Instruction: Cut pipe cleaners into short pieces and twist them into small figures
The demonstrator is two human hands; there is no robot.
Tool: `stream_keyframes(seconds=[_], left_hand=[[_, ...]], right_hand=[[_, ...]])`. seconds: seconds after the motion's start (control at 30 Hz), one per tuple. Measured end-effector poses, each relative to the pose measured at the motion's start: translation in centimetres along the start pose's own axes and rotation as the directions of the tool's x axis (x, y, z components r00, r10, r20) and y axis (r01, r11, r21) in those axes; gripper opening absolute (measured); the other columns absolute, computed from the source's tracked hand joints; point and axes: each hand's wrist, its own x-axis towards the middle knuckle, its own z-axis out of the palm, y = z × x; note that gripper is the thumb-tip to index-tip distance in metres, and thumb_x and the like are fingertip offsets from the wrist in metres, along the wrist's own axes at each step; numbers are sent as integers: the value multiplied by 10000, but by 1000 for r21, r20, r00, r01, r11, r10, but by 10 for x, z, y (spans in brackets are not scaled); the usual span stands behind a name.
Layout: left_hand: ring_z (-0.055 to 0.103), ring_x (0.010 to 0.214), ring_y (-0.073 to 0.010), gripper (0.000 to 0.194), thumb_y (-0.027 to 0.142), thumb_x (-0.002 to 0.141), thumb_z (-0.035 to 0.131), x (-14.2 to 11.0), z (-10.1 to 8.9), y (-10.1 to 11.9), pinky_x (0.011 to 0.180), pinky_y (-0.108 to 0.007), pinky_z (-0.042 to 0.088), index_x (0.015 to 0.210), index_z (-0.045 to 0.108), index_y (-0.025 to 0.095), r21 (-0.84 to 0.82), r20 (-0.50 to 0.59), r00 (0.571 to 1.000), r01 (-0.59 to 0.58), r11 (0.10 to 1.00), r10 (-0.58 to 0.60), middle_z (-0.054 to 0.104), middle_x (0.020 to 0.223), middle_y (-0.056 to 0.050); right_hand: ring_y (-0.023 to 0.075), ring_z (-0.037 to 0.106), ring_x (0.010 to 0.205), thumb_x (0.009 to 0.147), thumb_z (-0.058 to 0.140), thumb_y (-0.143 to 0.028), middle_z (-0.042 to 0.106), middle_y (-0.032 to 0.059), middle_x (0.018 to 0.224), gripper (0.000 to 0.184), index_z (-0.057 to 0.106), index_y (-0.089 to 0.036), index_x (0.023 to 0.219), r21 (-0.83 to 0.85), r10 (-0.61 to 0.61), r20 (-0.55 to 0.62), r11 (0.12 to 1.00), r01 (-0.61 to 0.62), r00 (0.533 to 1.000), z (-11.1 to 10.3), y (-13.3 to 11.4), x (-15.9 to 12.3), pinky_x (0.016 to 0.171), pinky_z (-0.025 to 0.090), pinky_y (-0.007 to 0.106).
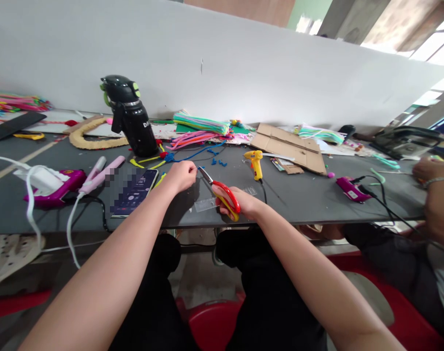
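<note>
My right hand [243, 202] is wrapped round a pair of scissors [227, 197] with red and yellow handles. Their blades point up and left, close to the fingertips of my left hand [185, 175]. That hand is closed in a pinch, and a tiny bit of blue pipe cleaner [201, 168] shows at its fingertips by the blade tips. Just beyond lie several short blue pipe cleaner pieces [218, 162]. A longer blue pipe cleaner [192, 157] runs to a blue knotted bundle [168, 157]. Clear plastic [206, 204] lies under the scissors.
A yellow glue gun [256, 165] stands right of my hands, its cord trailing off the edge. Leftward are a phone [137, 192], a pink corded tool [101, 178] and a black bottle [136, 124]. Cardboard [291, 146] lies behind. A co-worker's hand [432, 170] is at far right.
</note>
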Motion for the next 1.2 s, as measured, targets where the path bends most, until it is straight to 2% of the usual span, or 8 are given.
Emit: stream_keyframes(seconds=[0.4, 0.63, 0.87, 1.03, 1.2], left_hand=[[697, 784, -218, 178, 322, 835, 545, 2, 2, -3, 649, -262, 469, 814, 690, 221, 27, 48, 998, 41, 999, -42, 775, 851, -74], [692, 781, -235, 178, 303, 842, 547, -2, -3, 1, 710, -292, 479, 777, 691, 220, 41, 34, 997, 62, 997, -63, 752, 774, -72], [694, 769, -216, 183, 291, 865, 539, 0, -2, -5, 700, -274, 474, 761, 673, 222, 27, -9, 998, 64, 998, -64, 753, 741, -63], [690, 694, -194, 181, 282, 844, 561, 3, 1, -12, 675, -259, 475, 707, 656, 213, -34, -33, 997, 68, 997, -69, 743, 695, -48], [704, 709, -214, 194, 276, 831, 574, 6, 1, -15, 683, -270, 497, 664, 650, 212, -78, -82, 993, 78, 994, -85, 734, 675, -58]], right_hand=[[73, 398, 321, 873, 596, -678, 473, -28, 406, 569, 525, -165, 638, -85, -20, -142, 996, 8, 990, 10, -2, 1, 343, 337, 195], [80, 397, 306, 843, 620, -698, 465, -29, 389, 583, 506, -178, 606, -117, -42, -173, 993, 22, 984, 11, -1, 3, 329, 333, 207], [77, 385, 317, 811, 674, -679, 452, -31, 397, 569, 498, -181, 598, -95, -43, -211, 995, 23, 977, 11, 2, 6, 316, 316, 207], [75, 423, 355, 874, 627, -640, 483, -21, 428, 537, 521, -165, 648, 12, -15, -166, 1000, 17, 986, 7, 3, 7, 350, 359, 184], [96, 464, 352, 911, 494, -705, 600, 29, 511, 580, 568, -149, 766, 18, 2, -2, 1000, -2, 1000, -2, 3, 5, 359, 381, 205]])
